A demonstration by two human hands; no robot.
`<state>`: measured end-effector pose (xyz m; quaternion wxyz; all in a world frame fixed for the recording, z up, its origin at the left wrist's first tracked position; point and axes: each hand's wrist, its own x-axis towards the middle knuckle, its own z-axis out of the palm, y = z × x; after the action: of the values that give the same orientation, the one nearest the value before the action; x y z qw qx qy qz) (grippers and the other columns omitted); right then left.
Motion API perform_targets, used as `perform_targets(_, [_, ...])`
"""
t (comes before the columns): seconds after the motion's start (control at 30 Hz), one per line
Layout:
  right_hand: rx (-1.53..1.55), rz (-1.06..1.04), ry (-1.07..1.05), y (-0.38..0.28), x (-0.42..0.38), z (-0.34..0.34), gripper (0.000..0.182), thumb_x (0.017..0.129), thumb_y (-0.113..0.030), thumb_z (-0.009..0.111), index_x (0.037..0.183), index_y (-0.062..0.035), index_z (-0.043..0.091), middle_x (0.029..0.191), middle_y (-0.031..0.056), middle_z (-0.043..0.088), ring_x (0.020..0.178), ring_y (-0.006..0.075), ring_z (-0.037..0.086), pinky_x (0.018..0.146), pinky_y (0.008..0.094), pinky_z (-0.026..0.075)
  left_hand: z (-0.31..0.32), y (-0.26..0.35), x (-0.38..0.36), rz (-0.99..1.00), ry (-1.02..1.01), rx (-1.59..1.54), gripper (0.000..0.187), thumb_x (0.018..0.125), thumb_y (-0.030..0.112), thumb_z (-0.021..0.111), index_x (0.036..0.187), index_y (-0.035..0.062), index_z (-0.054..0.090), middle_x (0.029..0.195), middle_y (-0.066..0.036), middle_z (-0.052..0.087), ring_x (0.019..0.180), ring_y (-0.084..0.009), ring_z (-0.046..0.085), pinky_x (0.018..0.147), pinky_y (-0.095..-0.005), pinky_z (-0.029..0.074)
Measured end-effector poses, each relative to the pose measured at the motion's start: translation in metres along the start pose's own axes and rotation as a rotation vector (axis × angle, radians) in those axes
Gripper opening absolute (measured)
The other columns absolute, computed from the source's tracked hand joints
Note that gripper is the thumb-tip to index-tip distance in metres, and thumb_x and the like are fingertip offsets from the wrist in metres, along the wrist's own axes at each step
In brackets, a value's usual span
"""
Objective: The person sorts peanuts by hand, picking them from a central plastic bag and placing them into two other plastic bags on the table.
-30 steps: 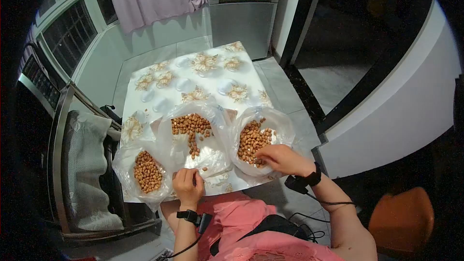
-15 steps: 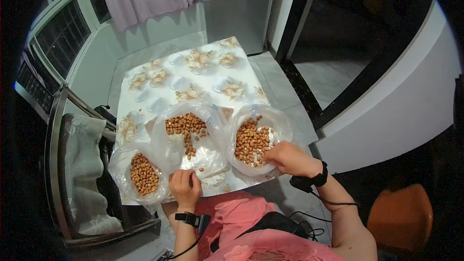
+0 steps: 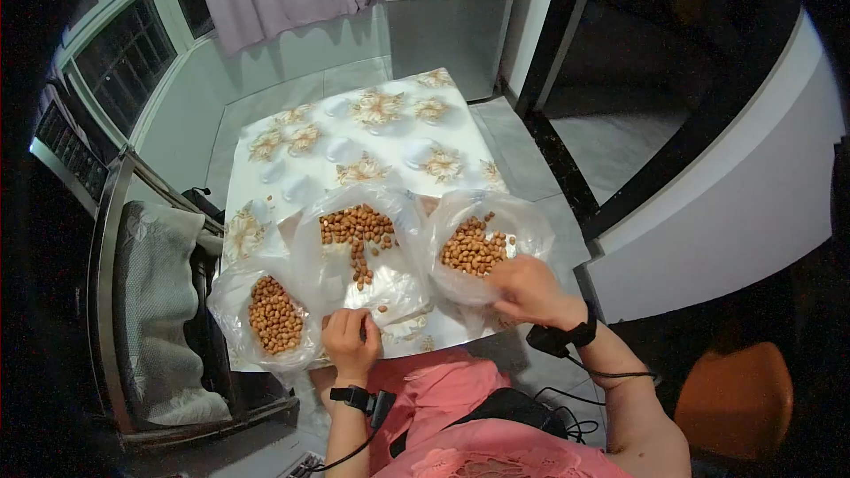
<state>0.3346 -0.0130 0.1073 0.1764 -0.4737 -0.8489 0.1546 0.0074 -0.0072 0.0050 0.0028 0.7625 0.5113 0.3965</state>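
Observation:
Brown shelled peanuts lie in three thin clear plastic bags on the table. My left hand (image 3: pixel 351 341) rests at the table's near edge, fingers curled, below the middle bag (image 3: pixel 403 279); whatever it holds is hidden. One loose peanut (image 3: pixel 382 308) lies just beyond its fingers. At the near side of the right bag (image 3: pixel 456 288) is my right hand (image 3: pixel 529 290), its fingers bent together against the rim; their tips are hidden. Inside that bag sits a heap of peanuts (image 3: pixel 474 246). The middle bag's peanuts (image 3: pixel 359 228) spread along its far side. Farther left, the left bag (image 3: pixel 232 323) holds a compact pile (image 3: pixel 275 317).
A flowered cloth (image 3: pixel 305 164) covers the table. To the left stands a metal-framed chair (image 3: pixel 159 301) with a pale cover. A grey fridge (image 3: pixel 450 35) is beyond the table, an orange seat (image 3: pixel 735 398) at lower right. Cables run from both wrist straps.
The view has shifted slightly, moving the scene rightward. The near side of the right bag now covers more of its peanuts, with my right hand against it. My left hand stays by the table edge, fingers curled.

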Motion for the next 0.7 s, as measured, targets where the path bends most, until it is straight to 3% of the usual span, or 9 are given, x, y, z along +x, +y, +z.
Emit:
perform_targets(0.13, [0.016, -0.012, 0.096, -0.007, 0.002, -0.006, 0.024, 0.072, -0.015, 0.073, 0.092, -0.0043, 0.064, 0.088, 0.0123, 0.063, 0.088, 0.0351, 0.063, 0.077, 0.0471, 0.049, 0.000, 0.000, 0.001, 0.005, 0.004, 0.011, 0.012, 0.076, 0.004, 0.069, 0.087, 0.0077, 0.066, 0.080, -0.007, 0.062, 0.078, -0.0282, 0.062, 0.072, -0.0424, 0.046])
perform_targets(0.2, [0.059, -0.105, -0.040, -0.004, -0.003, 0.012, 0.033, 0.078, -0.019, 0.075, 0.105, -0.0042, 0.063, 0.091, 0.0139, 0.062, 0.091, 0.0368, 0.062, 0.079, 0.0469, 0.048, 0.001, 0.002, 0.002, 0.004, 0.006, 0.011, 0.012, 0.076, 0.004, 0.068, 0.086, 0.0077, 0.066, 0.080, -0.007, 0.062, 0.078, -0.0282, 0.062, 0.073, -0.0423, 0.046])
perform_targets(0.3, [0.077, -0.114, -0.146, -0.013, -0.013, 0.029, 0.039, 0.082, -0.022, 0.075, 0.112, -0.0023, 0.059, 0.095, 0.0164, 0.061, 0.090, 0.0384, 0.061, 0.079, 0.0476, 0.048, 0.000, 0.003, 0.002, -0.002, 0.007, 0.024, 0.012, 0.076, 0.003, 0.068, 0.087, 0.0075, 0.067, 0.080, -0.007, 0.062, 0.078, -0.0281, 0.062, 0.073, -0.0423, 0.046])
perform_targets(0.53, [0.041, -0.075, -0.113, -0.030, -0.022, 0.035, 0.064, 0.078, -0.024, 0.080, 0.129, 0.0039, 0.053, 0.104, 0.0182, 0.062, 0.099, 0.0387, 0.060, 0.087, 0.0471, 0.048, -0.001, 0.003, 0.003, 0.012, 0.001, 0.027, 0.011, 0.077, 0.004, 0.068, 0.087, 0.0069, 0.067, 0.079, -0.006, 0.062, 0.078, -0.0274, 0.062, 0.073, -0.0417, 0.046])
perform_targets(0.7, [-0.006, -0.065, -0.083, -0.036, -0.027, 0.047, 0.069, 0.078, -0.026, 0.079, 0.132, 0.0059, 0.051, 0.110, 0.0194, 0.061, 0.103, 0.0385, 0.058, 0.088, 0.0463, 0.048, -0.002, 0.004, 0.004, 0.021, 0.014, 0.031, 0.010, 0.077, 0.004, 0.068, 0.086, 0.0068, 0.066, 0.079, -0.007, 0.062, 0.077, -0.0274, 0.062, 0.073, -0.0417, 0.046])
